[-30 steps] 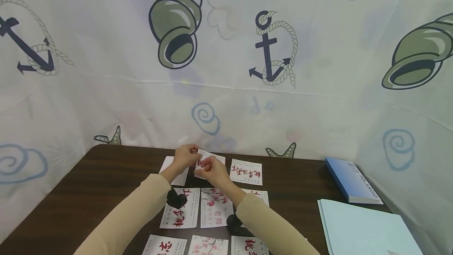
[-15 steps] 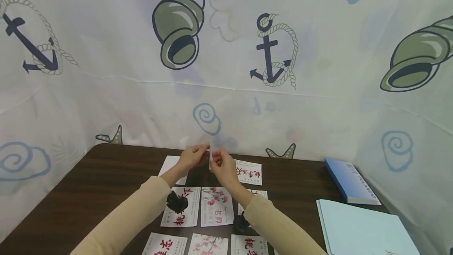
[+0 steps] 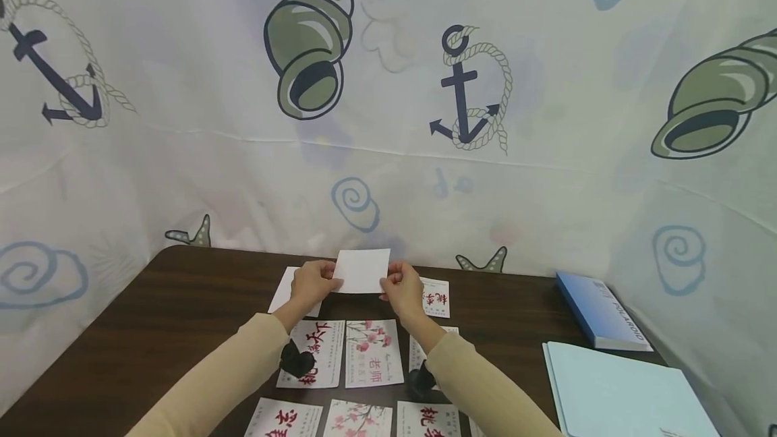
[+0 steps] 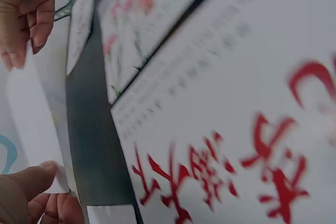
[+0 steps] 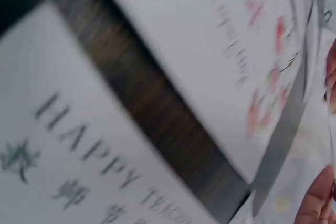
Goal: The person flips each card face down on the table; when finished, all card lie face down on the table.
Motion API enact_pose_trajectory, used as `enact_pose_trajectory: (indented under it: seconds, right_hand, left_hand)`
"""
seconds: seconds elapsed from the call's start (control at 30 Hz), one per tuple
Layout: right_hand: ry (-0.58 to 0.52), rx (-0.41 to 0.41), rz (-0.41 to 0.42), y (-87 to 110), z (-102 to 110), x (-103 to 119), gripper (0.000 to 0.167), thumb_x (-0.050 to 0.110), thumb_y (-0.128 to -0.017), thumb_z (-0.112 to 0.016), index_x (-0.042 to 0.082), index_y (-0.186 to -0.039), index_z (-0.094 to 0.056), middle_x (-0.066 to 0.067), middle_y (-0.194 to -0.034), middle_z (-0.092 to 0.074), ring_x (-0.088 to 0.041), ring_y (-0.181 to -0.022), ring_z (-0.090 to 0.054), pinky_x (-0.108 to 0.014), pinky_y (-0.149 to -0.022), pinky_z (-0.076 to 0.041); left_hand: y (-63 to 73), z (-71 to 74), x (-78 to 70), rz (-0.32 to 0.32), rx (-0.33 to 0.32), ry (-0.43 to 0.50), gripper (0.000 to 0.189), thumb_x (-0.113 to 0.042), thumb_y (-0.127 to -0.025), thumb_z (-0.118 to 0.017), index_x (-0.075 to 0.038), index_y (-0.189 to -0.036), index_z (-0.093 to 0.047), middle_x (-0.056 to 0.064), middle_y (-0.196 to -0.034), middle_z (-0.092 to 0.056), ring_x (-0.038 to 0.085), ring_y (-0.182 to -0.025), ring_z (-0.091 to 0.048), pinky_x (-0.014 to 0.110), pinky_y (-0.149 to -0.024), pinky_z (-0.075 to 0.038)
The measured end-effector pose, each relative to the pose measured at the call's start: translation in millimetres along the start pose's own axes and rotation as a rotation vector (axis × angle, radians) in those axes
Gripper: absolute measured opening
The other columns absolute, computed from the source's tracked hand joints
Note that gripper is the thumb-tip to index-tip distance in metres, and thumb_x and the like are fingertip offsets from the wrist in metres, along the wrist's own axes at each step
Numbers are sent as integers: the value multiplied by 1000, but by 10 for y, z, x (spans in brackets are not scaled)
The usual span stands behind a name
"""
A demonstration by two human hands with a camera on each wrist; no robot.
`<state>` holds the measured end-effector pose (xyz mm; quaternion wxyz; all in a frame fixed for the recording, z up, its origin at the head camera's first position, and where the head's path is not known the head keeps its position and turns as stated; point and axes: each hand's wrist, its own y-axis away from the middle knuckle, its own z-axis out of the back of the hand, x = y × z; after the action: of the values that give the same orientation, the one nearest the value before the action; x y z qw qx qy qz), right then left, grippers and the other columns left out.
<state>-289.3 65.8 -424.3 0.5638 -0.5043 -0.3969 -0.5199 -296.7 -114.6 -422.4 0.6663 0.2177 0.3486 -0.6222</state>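
Observation:
Above the far edge of the table, a white card (image 3: 362, 271) is held up with its blank side toward me. My left hand (image 3: 312, 283) pinches its left edge between thumb and fingers, and my right hand (image 3: 403, 288) pinches the right edge. In the left wrist view the card (image 4: 34, 121) appears nearly edge-on between both hands. A blank card (image 3: 282, 292) lies by my left hand, and one with red characters (image 3: 437, 299) lies partly behind my right. Nearer, a red-lettered card (image 3: 324, 356) lies beside a pink-flower card (image 3: 372, 356); my right forearm partly hides another.
Along the bottom lie more cards, among them a pink-blossom card (image 3: 358, 420). At the right are a blue box (image 3: 601, 312) and a pale blue stack of sheets or folders (image 3: 625, 390). A patterned curtain (image 3: 400, 201) hangs directly behind the dark wooden table (image 3: 146, 329).
The card first showed its printed side, was turned edge-on, and now shows its blank side. My right hand has moved rightward, from the card's face to its right edge.

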Motion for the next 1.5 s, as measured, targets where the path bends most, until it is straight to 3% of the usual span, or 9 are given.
enact_pose_trajectory:
  seconds: [0.33, 0.63, 0.73, 0.83, 0.97, 1.07, 1.23, 1.5]
  right_hand:
    - [301, 97, -105, 0, 73, -144, 24, -6, -76, -69, -8, -97, -58, -9, -70, -62, -15, -52, -60, -26, -50, -53]
    - [606, 98, -20, -12, 87, -150, 22, 3, -73, -76, -2, -87, -59, -6, -70, -59, -15, -61, -51, -27, -55, -42]
    - [628, 108, 8, -21, 119, -143, 23, 5, -75, -76, -2, -88, -58, -7, -72, -57, -16, -63, -49, -28, -56, -40]
    - [601, 68, 20, -82, 226, -148, 23, 6, -77, -74, -2, -93, -59, -8, -75, -57, -17, -64, -51, -27, -55, -41]
    - [565, -54, 3, -231, 551, -210, 22, 5, -79, -70, -2, -99, -61, -10, -78, -61, -20, -69, -57, -31, -61, -46]
    - [572, -99, -69, -325, 828, -326, 25, 5, -80, -68, -4, -102, -60, -12, -81, -61, -22, -73, -58, -35, -67, -47]
    - [609, -26, -189, -407, 1070, -482, 38, 7, -81, -71, -5, -114, -56, -13, -84, -58, -20, -71, -54, -31, -60, -47]
    - [692, 101, -195, -544, 1170, -480, 39, 6, -78, -75, -2, -110, -53, -10, -84, -54, -19, -69, -53, -28, -58, -47]
  left_hand:
    - [129, -27, 30, -63, 69, -188, 21, -9, -75, -76, 1, -90, -65, 4, -72, -57, 16, -64, -50, 28, -58, -41]
    - [146, -53, -16, -84, 99, -288, 22, -10, -74, -77, 1, -86, -62, 3, -67, -54, 16, -60, -48, 28, -54, -40]
    - [132, -70, -26, -73, 113, -324, 22, -12, -74, -77, 0, -85, -61, 3, -66, -54, 16, -59, -49, 28, -53, -40]
    - [119, -83, -38, -63, 121, -352, 22, -13, -74, -77, -1, -85, -62, 5, -69, -58, 17, -60, -50, 29, -54, -43]
    - [116, -80, -32, -68, 125, -364, 24, -14, -74, -77, 0, -89, -64, 6, -72, -60, 17, -61, -51, 30, -55, -44]
    - [117, -79, -3, -71, 127, -356, 25, -14, -74, -77, 1, -91, -64, 4, -70, -58, 16, -61, -50, 28, -54, -42]
    - [112, -85, 6, -58, 130, -340, 25, -14, -75, -77, 1, -91, -64, 2, -66, -53, 15, -60, -48, 26, -53, -37]
    - [52, -82, -41, -91, 138, -314, 22, -14, -77, -76, 0, -87, -62, 3, -68, -53, 15, -60, -48, 26, -53, -36]
